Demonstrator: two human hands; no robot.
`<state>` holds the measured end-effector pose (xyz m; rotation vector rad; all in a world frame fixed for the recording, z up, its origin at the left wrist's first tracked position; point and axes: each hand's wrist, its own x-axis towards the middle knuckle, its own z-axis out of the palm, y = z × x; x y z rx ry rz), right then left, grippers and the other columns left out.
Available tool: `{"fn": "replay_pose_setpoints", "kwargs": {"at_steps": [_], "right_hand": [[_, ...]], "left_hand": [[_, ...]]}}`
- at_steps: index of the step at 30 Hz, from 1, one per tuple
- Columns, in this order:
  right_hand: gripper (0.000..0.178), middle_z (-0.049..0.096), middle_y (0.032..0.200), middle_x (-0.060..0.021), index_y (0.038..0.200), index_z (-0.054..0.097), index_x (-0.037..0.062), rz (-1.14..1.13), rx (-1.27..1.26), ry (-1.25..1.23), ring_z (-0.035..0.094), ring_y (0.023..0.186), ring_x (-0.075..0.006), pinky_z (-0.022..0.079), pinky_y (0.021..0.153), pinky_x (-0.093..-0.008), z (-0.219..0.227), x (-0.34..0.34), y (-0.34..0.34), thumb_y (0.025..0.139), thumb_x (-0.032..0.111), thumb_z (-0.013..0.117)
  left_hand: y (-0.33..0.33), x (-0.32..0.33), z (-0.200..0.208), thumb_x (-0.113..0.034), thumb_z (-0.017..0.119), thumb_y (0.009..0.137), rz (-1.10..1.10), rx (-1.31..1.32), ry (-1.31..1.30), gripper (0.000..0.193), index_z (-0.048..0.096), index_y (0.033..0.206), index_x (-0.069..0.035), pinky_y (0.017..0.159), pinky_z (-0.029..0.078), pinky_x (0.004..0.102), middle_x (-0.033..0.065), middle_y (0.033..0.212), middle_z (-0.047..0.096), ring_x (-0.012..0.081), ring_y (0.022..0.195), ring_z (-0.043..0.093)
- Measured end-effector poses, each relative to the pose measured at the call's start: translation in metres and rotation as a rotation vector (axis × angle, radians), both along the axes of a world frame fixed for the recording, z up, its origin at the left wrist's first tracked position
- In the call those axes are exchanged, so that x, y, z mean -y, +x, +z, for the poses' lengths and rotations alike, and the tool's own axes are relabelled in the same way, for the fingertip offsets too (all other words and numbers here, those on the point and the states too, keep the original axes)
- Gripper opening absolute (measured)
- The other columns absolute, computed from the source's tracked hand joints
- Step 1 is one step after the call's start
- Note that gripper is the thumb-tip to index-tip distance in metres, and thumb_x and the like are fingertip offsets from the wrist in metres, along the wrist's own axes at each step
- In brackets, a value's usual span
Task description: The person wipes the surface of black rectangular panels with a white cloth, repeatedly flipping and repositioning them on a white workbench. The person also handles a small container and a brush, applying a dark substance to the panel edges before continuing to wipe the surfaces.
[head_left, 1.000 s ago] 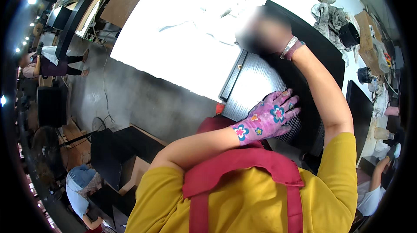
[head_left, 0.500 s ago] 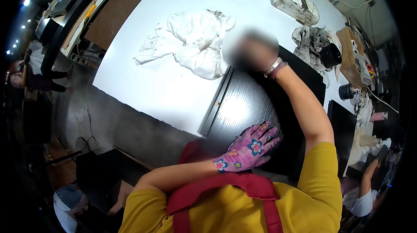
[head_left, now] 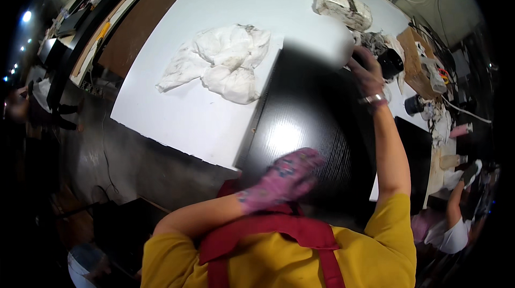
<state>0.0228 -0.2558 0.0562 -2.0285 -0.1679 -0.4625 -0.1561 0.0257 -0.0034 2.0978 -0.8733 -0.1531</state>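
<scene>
Head view: black panel [head_left: 306,103] lies below the gloved left hand [head_left: 284,179], fingers extended. Right hand [head_left: 368,71] is near panel's far-right corner; blur hides whether it grips anything.

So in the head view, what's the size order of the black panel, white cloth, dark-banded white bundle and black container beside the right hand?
Black panel
White cloth
Dark-banded bundle
Black container

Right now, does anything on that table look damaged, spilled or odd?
The white table has a ragged near edge, not a straight one, and the crumpled white cloth left of the black panel bears dark smudges. I see no spill, but blur beside the right hand hides part of the view.
</scene>
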Motion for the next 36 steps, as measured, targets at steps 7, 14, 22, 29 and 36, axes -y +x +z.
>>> {"fn": "replay_pose_setpoints", "kwargs": {"at_steps": [7, 14, 22, 29, 36], "right_hand": [[0.039, 0.065, 0.106, -0.0071, 0.12, 0.06, -0.0031, -0.42, -0.244, 0.426, 0.06, 0.094, -0.013, 0.047, 0.086, -0.0255, -0.013, 0.09, -0.244, 0.086, 0.016, 0.067], [0.047, 0.064, 0.099, -0.0048, 0.119, 0.059, -0.0053, -0.49, -0.461, 0.731, 0.057, 0.088, -0.0097, 0.045, 0.079, -0.022, -0.031, 0.038, -0.344, 0.082, 0.021, 0.067], [0.044, 0.065, 0.104, -0.0065, 0.12, 0.058, -0.0078, -0.475, -0.358, 0.819, 0.058, 0.094, -0.0123, 0.043, 0.087, -0.0237, -0.027, 0.029, -0.342, 0.083, 0.015, 0.063], [0.042, 0.065, 0.102, -0.005, 0.116, 0.06, -0.0072, -0.513, -0.25, 0.9, 0.057, 0.098, -0.0116, 0.04, 0.091, -0.0241, -0.023, 0.016, -0.345, 0.084, 0.019, 0.063], [0.036, 0.06, 0.094, 0.0024, 0.117, 0.06, -0.0009, -0.744, -0.021, 0.953, 0.054, 0.083, -0.0052, 0.043, 0.077, -0.0173, -0.009, 0.051, -0.398, 0.087, 0.019, 0.065]], "left_hand": [[-0.016, -0.142, 0.01, -0.013, 0.051, 0.095, 0.457, -0.61, -0.027, 0.035, 0.051, 0.128, -0.003, 0.085, 0.05, 0.0308, 0.0101, 0.108, 0.061, 0.0196, 0.095, 0.061], [-0.041, -0.114, 0.013, -0.027, 0.05, 0.097, 0.539, -1.191, -0.473, 0.047, 0.042, 0.138, -0.006, 0.086, 0.049, 0.0341, 0.007, 0.115, 0.056, 0.0161, 0.096, 0.057], [0.0, -0.131, -0.008, -0.06, 0.045, 0.093, 0.332, -1.274, -0.471, 0.066, 0.045, 0.135, -0.009, 0.065, 0.05, 0.035, 0.0106, 0.104, 0.064, 0.0165, 0.08, 0.06], [0.063, -0.105, 0.019, 0.007, 0.046, 0.087, -0.087, -0.73, 0.087, 0.039, 0.057, 0.123, -0.004, 0.098, 0.044, 0.0338, 0.0117, 0.117, 0.065, 0.025, 0.108, 0.063], [0.044, -0.018, 0.064, -0.031, 0.066, 0.086, -0.16, -1.098, -0.1, 0.035, 0.061, 0.1, 0.0, 0.086, 0.048, 0.0311, 0.0051, 0.096, 0.063, 0.0149, 0.091, 0.061]]}}
